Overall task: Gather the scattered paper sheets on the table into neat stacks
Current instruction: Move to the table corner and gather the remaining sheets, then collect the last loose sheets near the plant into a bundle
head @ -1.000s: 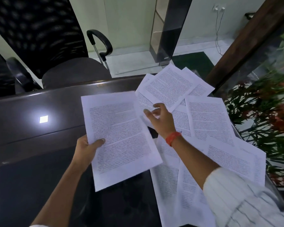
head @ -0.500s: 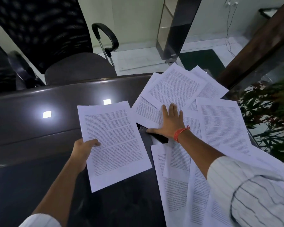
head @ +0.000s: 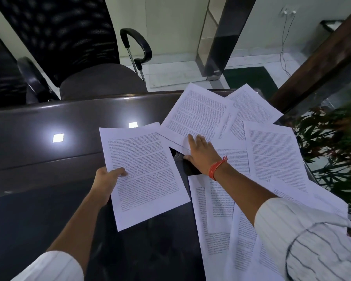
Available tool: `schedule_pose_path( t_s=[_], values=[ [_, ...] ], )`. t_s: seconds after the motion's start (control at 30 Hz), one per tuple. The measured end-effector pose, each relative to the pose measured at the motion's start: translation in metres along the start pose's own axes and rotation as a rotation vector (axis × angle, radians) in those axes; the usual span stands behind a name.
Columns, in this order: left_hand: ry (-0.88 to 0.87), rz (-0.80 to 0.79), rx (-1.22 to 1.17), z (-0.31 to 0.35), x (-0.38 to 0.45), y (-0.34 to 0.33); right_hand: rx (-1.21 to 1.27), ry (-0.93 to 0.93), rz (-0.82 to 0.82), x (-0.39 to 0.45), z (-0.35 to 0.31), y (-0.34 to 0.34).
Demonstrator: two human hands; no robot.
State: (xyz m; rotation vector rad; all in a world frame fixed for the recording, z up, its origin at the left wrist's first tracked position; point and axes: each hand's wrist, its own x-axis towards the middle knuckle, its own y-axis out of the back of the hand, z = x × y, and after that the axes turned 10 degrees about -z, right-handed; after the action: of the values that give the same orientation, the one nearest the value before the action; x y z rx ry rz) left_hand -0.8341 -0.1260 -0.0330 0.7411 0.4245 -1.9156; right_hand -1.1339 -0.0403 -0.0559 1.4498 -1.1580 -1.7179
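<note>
Left hand (head: 107,180) pinches the stack (head: 143,173), right hand (head: 201,153) lies flat on a sheet (head: 197,116) at 1 o'clock, mid-gathering, probably needs sliding it over next.

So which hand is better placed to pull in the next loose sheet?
The right hand, probably. It lies flat with straight fingers on the scattered sheets, touching the far sheet. The left hand is busy pinching the gathered sheets at their left edge.
</note>
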Motion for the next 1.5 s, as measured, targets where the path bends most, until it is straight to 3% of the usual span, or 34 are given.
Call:
schedule_pose_path(
  t_s=[0.27, 0.4, 0.47, 0.57, 0.7, 0.83, 1.0, 1.13, 1.2, 1.27, 1.3, 1.37, 1.43, 1.5],
  values=[
    [-0.073, 0.004, 0.032, -0.002, -0.009, -0.005, -0.262, 0.026, 0.033, -0.005, -0.002, 0.010],
    [-0.081, -0.014, 0.018, -0.004, -0.011, -0.004, -0.229, -0.031, 0.083, -0.003, -0.014, 0.022],
    [-0.087, -0.031, 0.013, -0.004, -0.013, -0.003, -0.074, -0.109, 0.120, -0.006, -0.019, 0.030],
    [-0.087, -0.049, 0.007, -0.005, -0.013, -0.001, 0.405, -0.220, 0.269, -0.015, -0.026, 0.042],
    [-0.059, -0.076, 0.017, -0.006, -0.012, 0.004, 0.847, -0.102, 0.468, -0.046, -0.064, 0.052],
    [-0.021, -0.063, -0.215, 0.002, -0.018, 0.006, 0.802, 0.186, 0.386, -0.085, -0.109, 0.026],
    [0.000, -0.089, -0.551, 0.004, -0.035, 0.009, 0.666, 0.348, 0.187, -0.092, -0.125, -0.013],
    [0.013, -0.115, -0.409, 0.001, -0.034, 0.008, 0.706, 0.437, 0.032, -0.093, -0.121, -0.008],
    [0.035, -0.128, -0.279, -0.005, -0.026, 0.008, 0.820, 0.323, 0.108, -0.092, -0.105, 0.002],
    [0.038, -0.127, -0.204, -0.013, -0.020, 0.008, 0.741, 0.046, 0.270, -0.085, -0.073, 0.008],
    [0.039, -0.122, -0.196, -0.015, -0.019, 0.008, 0.632, -0.126, 0.243, -0.081, -0.056, 0.008],
    [0.037, -0.134, -0.197, -0.016, -0.022, 0.009, 0.473, -0.371, 0.018, -0.077, -0.028, 0.004],
    [0.015, -0.166, -0.193, -0.017, -0.023, 0.010, 0.391, -0.433, -0.120, -0.079, -0.015, -0.004],
    [-0.004, -0.196, -0.175, -0.018, -0.023, 0.011, 0.321, -0.430, -0.113, -0.080, -0.012, -0.008]
  ],
)
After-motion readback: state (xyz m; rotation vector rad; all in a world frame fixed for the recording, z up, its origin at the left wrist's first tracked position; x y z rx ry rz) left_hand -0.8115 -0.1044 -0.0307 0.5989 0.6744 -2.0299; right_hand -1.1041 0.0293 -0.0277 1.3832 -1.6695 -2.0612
